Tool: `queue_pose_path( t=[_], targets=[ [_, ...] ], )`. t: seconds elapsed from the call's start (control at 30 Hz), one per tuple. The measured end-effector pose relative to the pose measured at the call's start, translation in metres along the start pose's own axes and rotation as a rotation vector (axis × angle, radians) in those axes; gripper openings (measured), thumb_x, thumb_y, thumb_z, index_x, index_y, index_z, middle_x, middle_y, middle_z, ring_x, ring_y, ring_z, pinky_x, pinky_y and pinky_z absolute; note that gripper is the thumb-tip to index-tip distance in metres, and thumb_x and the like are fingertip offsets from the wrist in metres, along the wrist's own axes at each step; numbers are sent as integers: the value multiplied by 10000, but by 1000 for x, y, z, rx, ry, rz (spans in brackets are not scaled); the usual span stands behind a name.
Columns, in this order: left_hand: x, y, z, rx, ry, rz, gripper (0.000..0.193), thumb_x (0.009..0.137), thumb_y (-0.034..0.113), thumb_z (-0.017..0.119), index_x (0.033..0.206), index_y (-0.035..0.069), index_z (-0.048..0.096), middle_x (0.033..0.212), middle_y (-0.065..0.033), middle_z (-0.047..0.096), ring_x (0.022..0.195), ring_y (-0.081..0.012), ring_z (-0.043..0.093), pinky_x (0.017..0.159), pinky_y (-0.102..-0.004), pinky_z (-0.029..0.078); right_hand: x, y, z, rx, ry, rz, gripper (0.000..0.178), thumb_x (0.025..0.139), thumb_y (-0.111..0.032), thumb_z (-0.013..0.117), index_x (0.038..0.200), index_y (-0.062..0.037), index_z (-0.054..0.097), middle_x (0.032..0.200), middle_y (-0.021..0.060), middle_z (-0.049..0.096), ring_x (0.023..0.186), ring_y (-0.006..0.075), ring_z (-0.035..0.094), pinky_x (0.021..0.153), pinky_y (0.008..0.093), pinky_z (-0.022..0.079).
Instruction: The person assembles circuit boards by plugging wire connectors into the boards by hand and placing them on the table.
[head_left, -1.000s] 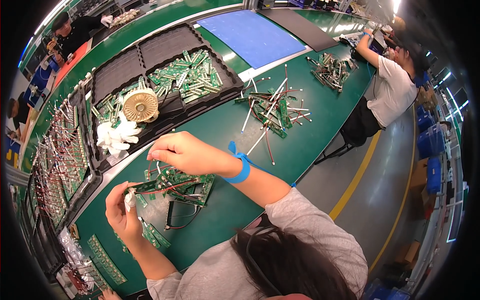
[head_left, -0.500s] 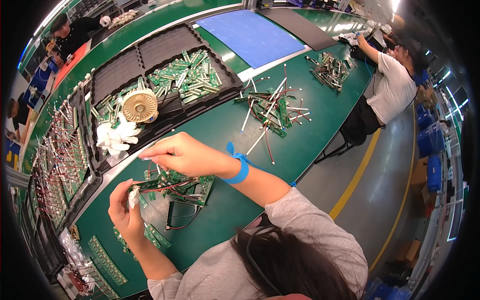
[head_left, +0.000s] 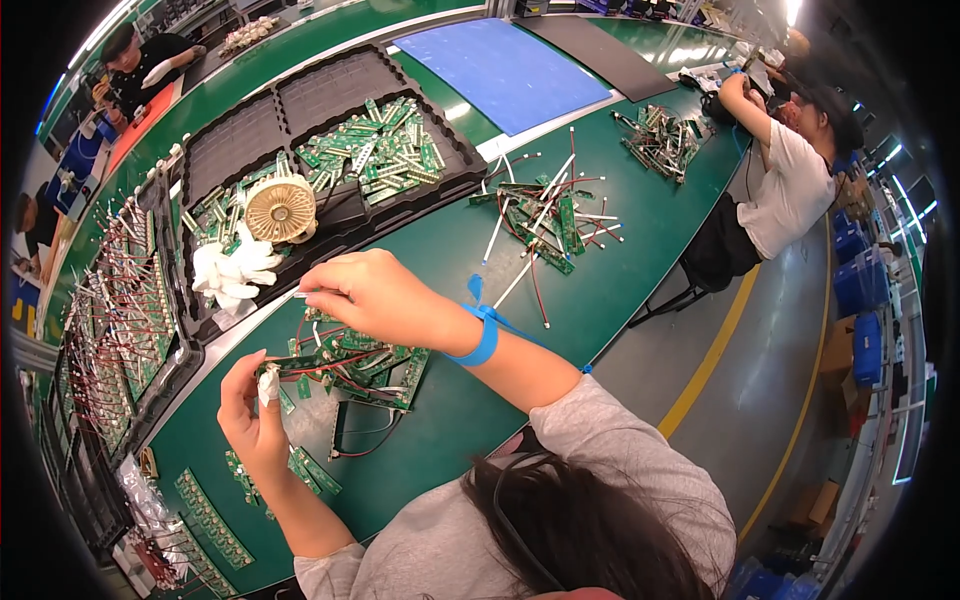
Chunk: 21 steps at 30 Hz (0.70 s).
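Between the thumb and fingers of my left hand (head_left: 252,415) is a narrow green circuit board (head_left: 300,362) with red and black wires. A white wrap covers one fingertip of that hand. My right hand (head_left: 375,298), with a blue wrist strap (head_left: 481,337), is above and to the right, its fingers pinched on a small white piece (head_left: 302,294), perhaps a connector or wire end; its exact kind is too small to make out. Beneath both hands, partly hidden by them, lies a pile of green boards with wires (head_left: 385,372) on the green table (head_left: 470,400).
Beyond my hands stands a black tray (head_left: 335,90) of circuit boards, with a small round fan (head_left: 280,211) and white gloves (head_left: 232,274) on it. Wired boards (head_left: 120,330) fill a rack at left. More board piles (head_left: 550,215) lie rightward, near a seated co-worker (head_left: 785,185).
My right hand has shifted slightly right and away from the board in my left hand, which stays nearly in place. The co-worker at right has bent the arm closer in.
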<state>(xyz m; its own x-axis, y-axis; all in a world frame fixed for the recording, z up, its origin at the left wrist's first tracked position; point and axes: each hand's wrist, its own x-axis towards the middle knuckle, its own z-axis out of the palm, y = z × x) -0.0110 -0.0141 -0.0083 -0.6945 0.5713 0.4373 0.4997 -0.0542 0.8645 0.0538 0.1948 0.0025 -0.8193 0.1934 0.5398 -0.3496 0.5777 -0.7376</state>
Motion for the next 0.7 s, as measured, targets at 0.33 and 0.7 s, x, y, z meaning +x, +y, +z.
queue_pose_path(
  t=[0.33,0.7],
  targets=[
    [3,6,1,-41,73,-6,251,822,21,526,1064,-41,509,964,-102,557,804,-160,568,720,-275,462,-2,5,4,-87,-58,-129,171,771,-95,580,926,-53,638,720,109,607,727,262,570,645,351,462],
    [2,8,-3,-78,94,-19,249,839,47,532,1068,-43,495,963,-103,553,799,-149,564,716,-269,465,-3,-12,-4,520,-192,285,173,807,-74,554,948,20,516,726,76,633,660,105,580,614,235,438]
  ],
)
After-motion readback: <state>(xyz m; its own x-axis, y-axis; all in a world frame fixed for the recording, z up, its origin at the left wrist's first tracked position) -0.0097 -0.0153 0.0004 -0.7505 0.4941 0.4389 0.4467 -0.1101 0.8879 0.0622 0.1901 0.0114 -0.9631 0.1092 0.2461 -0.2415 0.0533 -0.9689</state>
